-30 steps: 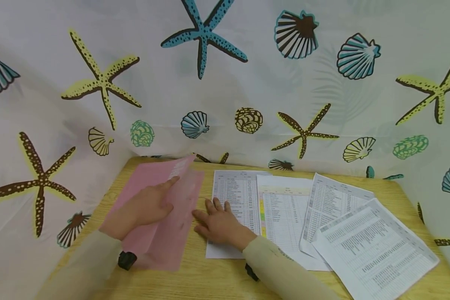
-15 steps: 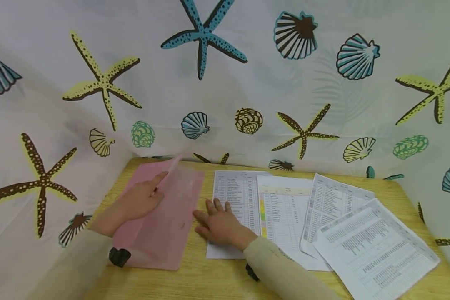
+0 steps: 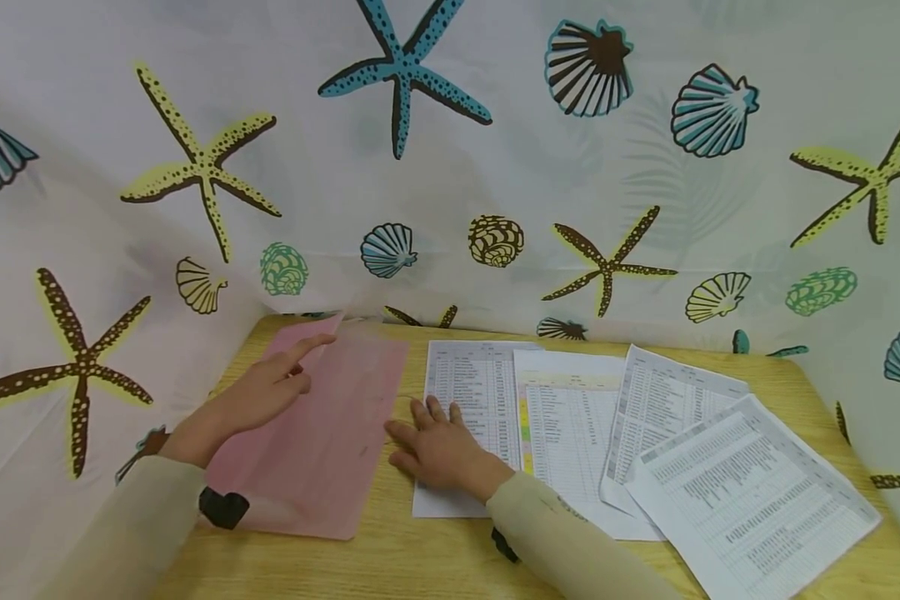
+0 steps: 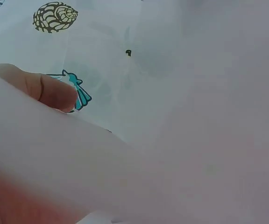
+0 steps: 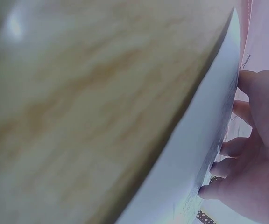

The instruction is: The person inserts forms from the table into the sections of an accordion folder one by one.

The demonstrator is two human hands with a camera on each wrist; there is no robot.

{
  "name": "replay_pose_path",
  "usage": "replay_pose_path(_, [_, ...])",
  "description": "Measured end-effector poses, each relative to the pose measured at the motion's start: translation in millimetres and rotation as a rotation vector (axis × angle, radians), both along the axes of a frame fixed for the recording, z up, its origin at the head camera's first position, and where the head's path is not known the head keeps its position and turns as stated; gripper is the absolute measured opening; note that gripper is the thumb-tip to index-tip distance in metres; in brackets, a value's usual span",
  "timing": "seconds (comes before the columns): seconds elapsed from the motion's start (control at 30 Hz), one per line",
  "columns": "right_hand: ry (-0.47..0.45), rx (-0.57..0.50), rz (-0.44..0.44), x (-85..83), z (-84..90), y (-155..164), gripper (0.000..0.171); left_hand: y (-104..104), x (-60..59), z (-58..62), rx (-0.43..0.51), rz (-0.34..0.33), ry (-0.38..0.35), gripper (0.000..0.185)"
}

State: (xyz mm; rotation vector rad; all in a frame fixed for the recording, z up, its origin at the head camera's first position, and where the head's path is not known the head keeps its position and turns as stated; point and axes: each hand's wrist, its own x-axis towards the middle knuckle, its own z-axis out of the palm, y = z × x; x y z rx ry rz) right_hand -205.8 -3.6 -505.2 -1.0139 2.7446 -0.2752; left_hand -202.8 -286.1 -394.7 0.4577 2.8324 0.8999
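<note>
The pink folder (image 3: pixel 330 450) lies on the left part of the bench (image 3: pixel 292 567), its far end near the far left corner and its near end well before the bench's near side. The left hand (image 3: pixel 262 396) is above this folder, over its left half, so that the folder is beneath the hand and reaches out from it to the right. The index finger is stretched, and its tip touches the edge of the partly raised cover (image 3: pixel 307 332), close to the folder's far end. The thumb points also to the right, apart from the index finger; I cannot tell if the hand pinches the cover. In the left wrist view, one finger shows over the edge of a pale, blurred surface.

The right hand (image 3: pixel 442 450) is flat with its fingers spread. It rests on the first sheet (image 3: pixel 472 392), at the left edge of the paper, just beside the right side of the folder.

A second sheet (image 3: pixel 577 450), with a coloured strip, overlaps the first. Further right, a third sheet (image 3: pixel 667 400) lies turned, and a fourth sheet (image 3: pixel 757 500) covers part of it, near the bench's right edge. Behind the far edge hangs a white cloth (image 3: pixel 450 192) with starfish and shells.
</note>
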Motion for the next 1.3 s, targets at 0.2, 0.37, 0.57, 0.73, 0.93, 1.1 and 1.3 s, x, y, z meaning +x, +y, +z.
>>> replay_pose_path(0.2, [0.007, 0.0, 0.001, 0.2, -0.3, -0.9, 0.057, -2.5, 1.4, -2.8, 0.027, 0.024, -0.001, 0.06])
replay_pose_path(0.37, [0.006, 0.0, -0.002, 0.3, -0.1, -1.0, 0.057, -9.1, 0.6, -4.6, 0.08, 0.036, 0.018, 0.061])
replay_pose_path(0.57, [0.004, -0.002, -0.002, 0.1, -0.2, -1.2, 0.057, -24.4, -2.6, -3.4, 0.207, 0.098, 0.001, 0.06])
replay_pose_path(0.73, [0.002, 0.004, -0.006, -0.4, -1.3, -1.9, 0.057, -33.5, -5.2, -2.3, 0.3, 0.106, -0.036, 0.059])
replay_pose_path(0.93, [-0.007, -0.002, -0.011, -0.9, -1.4, -1.0, 0.057, -33.6, -5.2, -4.5, 0.361, 0.094, -0.018, 0.057])
replay_pose_path(1.1, [-0.013, -0.012, -0.009, -1.0, 0.8, -1.1, 0.058, -27.2, -5.5, -10.6, 0.361, 0.056, 0.034, 0.056])
replay_pose_path(1.3, [-0.014, -0.019, -0.017, -0.7, 4.2, -2.0, 0.058, -22.6, -4.5, -13.8, 0.33, 0.078, -0.015, 0.058])
